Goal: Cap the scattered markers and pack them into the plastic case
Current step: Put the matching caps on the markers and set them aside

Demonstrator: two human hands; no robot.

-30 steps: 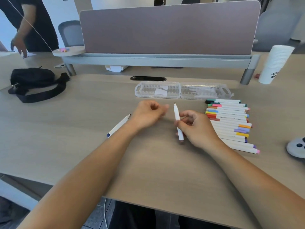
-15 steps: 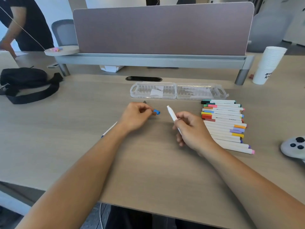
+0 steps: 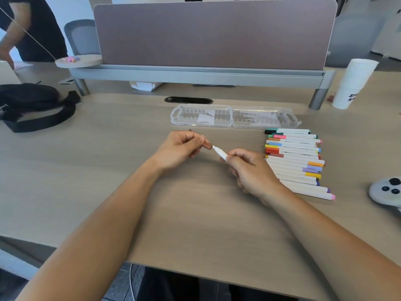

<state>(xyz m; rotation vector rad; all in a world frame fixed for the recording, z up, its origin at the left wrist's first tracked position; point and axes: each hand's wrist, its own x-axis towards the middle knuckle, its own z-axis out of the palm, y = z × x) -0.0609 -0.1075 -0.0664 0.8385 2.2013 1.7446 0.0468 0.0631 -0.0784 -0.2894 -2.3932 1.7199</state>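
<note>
At mid-frame the left hand (image 3: pixel 180 148) pinches a brown cap (image 3: pixel 207 146), and the right hand (image 3: pixel 249 170) grips a white marker (image 3: pixel 220 153) with its fingers curled round the barrel. Half a second ago cap and tip were apart; now the cap's mouth sits just off the tip, lined up, so this marker looks about to be capped. The clear plastic case (image 3: pixel 234 116) lies open and unfilled above, and the row of capped markers (image 3: pixel 293 161) waits at right on the worktop (image 3: pixel 108 170).
</note>
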